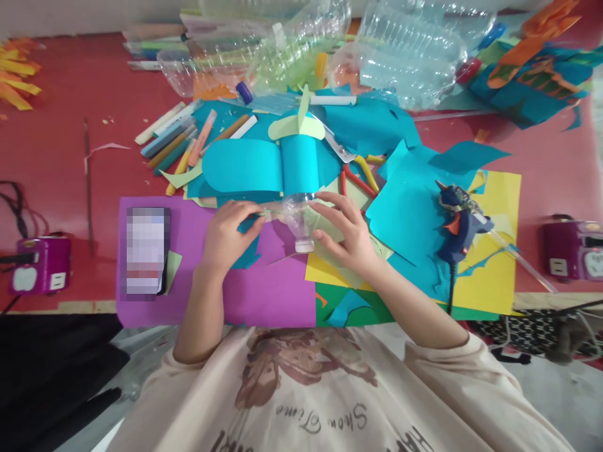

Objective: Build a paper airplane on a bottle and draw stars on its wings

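Observation:
A clear plastic bottle (299, 221) wrapped in teal paper lies in the middle, neck toward me, with a teal paper wing (240, 166) on its left and a pale green paper tail (298, 125) at its far end. My left hand (228, 233) pinches a thin pale green strip (269, 213) against the bottle's shoulder. My right hand (346, 233) curls around the bottle's neck from the right, thumb by the white cap end.
A blue glue gun (456, 221) rests on teal and yellow paper at right. Marker pens (181, 138) lie fanned at upper left, empty clear bottles (405, 50) at the back, red-and-yellow scissors (360, 179) beside the craft. A phone (145, 251) lies on purple paper.

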`<state>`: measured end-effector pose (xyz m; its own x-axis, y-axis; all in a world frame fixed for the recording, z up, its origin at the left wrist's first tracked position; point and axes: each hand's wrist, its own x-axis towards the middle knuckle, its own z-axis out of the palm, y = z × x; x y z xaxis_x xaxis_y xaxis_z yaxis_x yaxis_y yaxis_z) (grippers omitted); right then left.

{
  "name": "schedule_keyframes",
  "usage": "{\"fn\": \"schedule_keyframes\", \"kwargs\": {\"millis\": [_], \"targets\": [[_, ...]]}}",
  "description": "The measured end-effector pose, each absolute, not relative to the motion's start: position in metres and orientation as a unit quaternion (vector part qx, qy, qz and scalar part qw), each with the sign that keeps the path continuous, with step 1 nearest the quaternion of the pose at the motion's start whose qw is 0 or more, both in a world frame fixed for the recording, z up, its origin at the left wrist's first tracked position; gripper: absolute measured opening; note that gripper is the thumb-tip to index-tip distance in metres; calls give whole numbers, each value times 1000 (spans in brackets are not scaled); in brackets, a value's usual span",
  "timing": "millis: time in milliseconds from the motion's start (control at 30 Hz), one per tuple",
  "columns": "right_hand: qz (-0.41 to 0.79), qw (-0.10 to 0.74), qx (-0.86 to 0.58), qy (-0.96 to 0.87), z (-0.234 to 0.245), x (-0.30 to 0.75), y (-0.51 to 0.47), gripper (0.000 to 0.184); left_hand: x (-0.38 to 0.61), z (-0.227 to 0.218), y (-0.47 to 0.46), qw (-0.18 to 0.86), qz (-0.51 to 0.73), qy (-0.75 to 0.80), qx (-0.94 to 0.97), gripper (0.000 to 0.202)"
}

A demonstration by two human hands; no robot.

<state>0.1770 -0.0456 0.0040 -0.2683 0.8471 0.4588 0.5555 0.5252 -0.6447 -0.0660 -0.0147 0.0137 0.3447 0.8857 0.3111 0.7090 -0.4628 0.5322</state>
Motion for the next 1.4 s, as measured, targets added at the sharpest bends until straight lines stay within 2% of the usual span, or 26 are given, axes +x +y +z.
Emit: {"fn": "schedule_keyframes", "kwargs": {"millis": [200,267,367,433,500,567,633,667,733,767,833,867,1000,1167,1233,1333,1400], "targets": [[149,454,-462,-747,15,180,-43,21,-52,52,-41,228,519,500,656,16],[181,455,-445,-750,26,180,-49,18,-47,62,-49,226,577,484,618,25],[277,430,-433,-743,43,175,-65,20,-44,72,-61,310,600,445,587,30],[366,413,-444,-706,51,172,-78,33,-42,75,-68,390,587,391,592,27],[473,406,-446,-642,55,169,-90,40,-37,76,-75,493,513,364,601,22],[557,407,-451,-566,53,169,-99,34,-28,74,-82,533,433,353,636,18],[590,423,-469,-503,48,173,-104,26,-20,70,-88,522,403,363,658,11],[588,435,-485,-479,45,177,-106,24,-17,68,-91,506,415,380,654,13],[562,461,-525,-444,39,187,-109,22,-16,63,-95,513,416,396,638,35],[543,471,-547,-430,37,193,-111,22,-19,61,-96,526,407,401,630,36],[506,490,-582,-407,32,206,-114,21,-27,59,-95,549,365,414,628,19],[492,499,-593,-396,30,212,-115,21,-31,58,-94,567,319,409,639,17],[471,521,-611,-366,25,225,-118,21,-35,48,-83,581,163,354,715,28],[473,532,-608,-352,22,219,-113,26,-19,31,-70,505,188,429,725,36],[479,522,-607,-360,22,213,-109,29,-15,29,-66,547,216,436,681,46],[487,503,-591,-400,20,201,-104,30,-10,28,-61,667,235,404,580,71],[486,489,-577,-437,19,192,-102,28,-7,27,-58,709,207,396,546,71]]}}
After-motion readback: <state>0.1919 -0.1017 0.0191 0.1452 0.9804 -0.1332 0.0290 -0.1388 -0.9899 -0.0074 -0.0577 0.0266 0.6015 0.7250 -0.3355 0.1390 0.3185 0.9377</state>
